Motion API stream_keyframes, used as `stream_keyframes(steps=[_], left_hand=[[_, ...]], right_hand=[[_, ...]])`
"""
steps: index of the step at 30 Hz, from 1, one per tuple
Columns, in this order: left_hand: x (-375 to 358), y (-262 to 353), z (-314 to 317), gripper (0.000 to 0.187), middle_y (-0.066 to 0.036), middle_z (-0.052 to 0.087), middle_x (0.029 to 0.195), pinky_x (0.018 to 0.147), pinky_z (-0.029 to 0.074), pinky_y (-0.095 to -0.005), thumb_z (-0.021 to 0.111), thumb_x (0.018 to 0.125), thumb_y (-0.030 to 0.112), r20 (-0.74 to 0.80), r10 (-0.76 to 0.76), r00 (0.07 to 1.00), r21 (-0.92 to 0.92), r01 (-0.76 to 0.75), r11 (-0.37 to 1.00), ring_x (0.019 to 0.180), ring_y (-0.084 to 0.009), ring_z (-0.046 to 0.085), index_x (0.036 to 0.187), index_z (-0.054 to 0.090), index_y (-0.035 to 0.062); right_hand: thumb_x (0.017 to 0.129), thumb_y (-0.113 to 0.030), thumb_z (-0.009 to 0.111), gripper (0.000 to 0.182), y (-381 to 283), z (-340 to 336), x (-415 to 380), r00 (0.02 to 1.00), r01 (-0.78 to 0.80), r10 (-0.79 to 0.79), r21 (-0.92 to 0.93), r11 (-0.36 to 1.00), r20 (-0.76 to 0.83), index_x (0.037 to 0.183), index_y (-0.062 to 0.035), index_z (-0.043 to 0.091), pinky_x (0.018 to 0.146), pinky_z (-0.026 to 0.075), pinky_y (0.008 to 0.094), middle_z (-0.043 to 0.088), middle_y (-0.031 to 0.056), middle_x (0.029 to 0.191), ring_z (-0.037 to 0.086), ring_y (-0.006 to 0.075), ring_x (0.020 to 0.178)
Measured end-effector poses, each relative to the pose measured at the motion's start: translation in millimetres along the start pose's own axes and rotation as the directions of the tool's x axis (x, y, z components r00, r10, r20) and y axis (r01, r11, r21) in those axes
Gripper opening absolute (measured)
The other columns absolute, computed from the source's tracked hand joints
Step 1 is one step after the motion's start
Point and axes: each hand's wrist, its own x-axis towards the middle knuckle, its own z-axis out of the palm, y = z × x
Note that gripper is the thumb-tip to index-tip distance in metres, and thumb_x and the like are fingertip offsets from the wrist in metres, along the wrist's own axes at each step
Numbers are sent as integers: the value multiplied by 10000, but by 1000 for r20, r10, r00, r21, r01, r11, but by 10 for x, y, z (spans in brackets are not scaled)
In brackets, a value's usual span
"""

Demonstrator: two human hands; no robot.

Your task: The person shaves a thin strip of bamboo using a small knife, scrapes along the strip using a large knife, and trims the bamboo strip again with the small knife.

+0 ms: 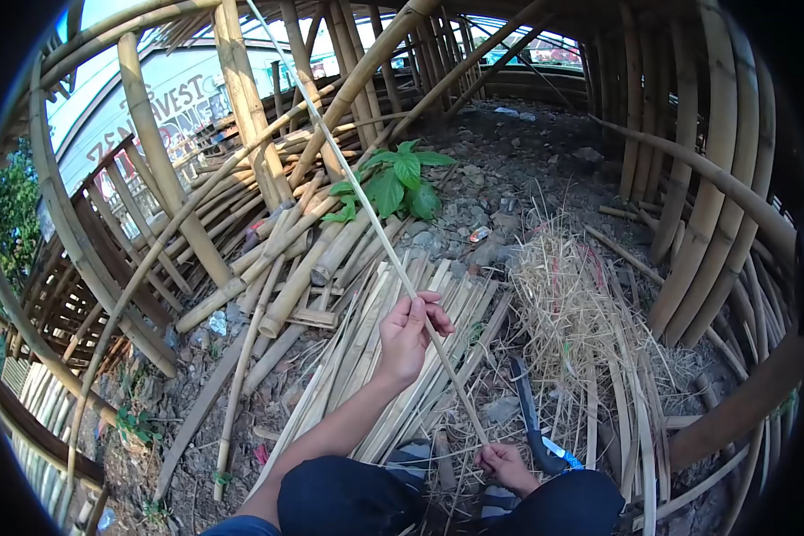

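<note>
A long, thin bamboo strip (pixel 357 183) runs from the top left down to the ground between my knees. My left hand (pixel 411 335) holds it near the middle, between thumb and fingers. Near its lower end, my right hand (pixel 506 466) pinches the same strip. Beneath my left forearm lies a pile of flat split bamboo pieces (pixel 366 335). A machete (pixel 525 402) with a dark blade and a dark and blue handle rests on the ground just beyond my right hand.
A heap of dry shavings (pixel 558 295) lies right of the pile. Bamboo poles (pixel 304 277) and a leafy green plant (pixel 397 179) are ahead. Upright bamboo posts (pixel 719 170) stand at the right, with a slanting pole (pixel 706 170) across them.
</note>
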Motion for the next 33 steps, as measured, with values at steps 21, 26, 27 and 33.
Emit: stream_keyframes(steps=[21, 26, 27, 33], left_hand=[[89, -196, -148, 257, -25, 463, 725, 569, 379, -258, 412, 1004, 260, -191, -156, 969, -324, 88, 942, 603, -117, 419, 1062, 490, 22], [117, -207, -84, 274, -47, 495, 776, 646, 426, -282, 408, 1005, 241, -212, -191, 959, -173, 155, 973, 672, -144, 472, 1109, 475, -4], [131, -202, -90, 279, -53, 503, 790, 666, 435, -291, 409, 1005, 236, -220, -174, 960, -107, 154, 982, 691, -151, 484, 1118, 472, -11], [116, -244, -247, 257, -47, 489, 753, 574, 407, -273, 408, 1009, 234, -192, -101, 976, -83, 87, 993, 607, -132, 448, 1089, 488, 3]], right_hand=[[926, -214, 592, 364, -126, 76, -18, 790, 305, -504, -489, 818, -350, 648, 18, 554, 456, 308, 288, 430, 16, 504, 348, 68, 496], [912, -339, 594, 489, -391, 71, 7, 812, -27, -309, -561, 828, -495, 596, 28, 527, 434, 307, 337, 375, 57, 434, 325, 98, 443], [912, -339, 594, 489, -407, 74, -9, 812, -24, -310, -559, 829, -495, 596, 28, 527, 434, 307, 337, 375, 57, 434, 325, 98, 443], [894, -315, 596, 315, -445, 97, -29, 877, -52, -348, -784, 619, -332, 895, -1, 622, 604, 479, 360, 622, 128, 660, 624, 267, 598]])
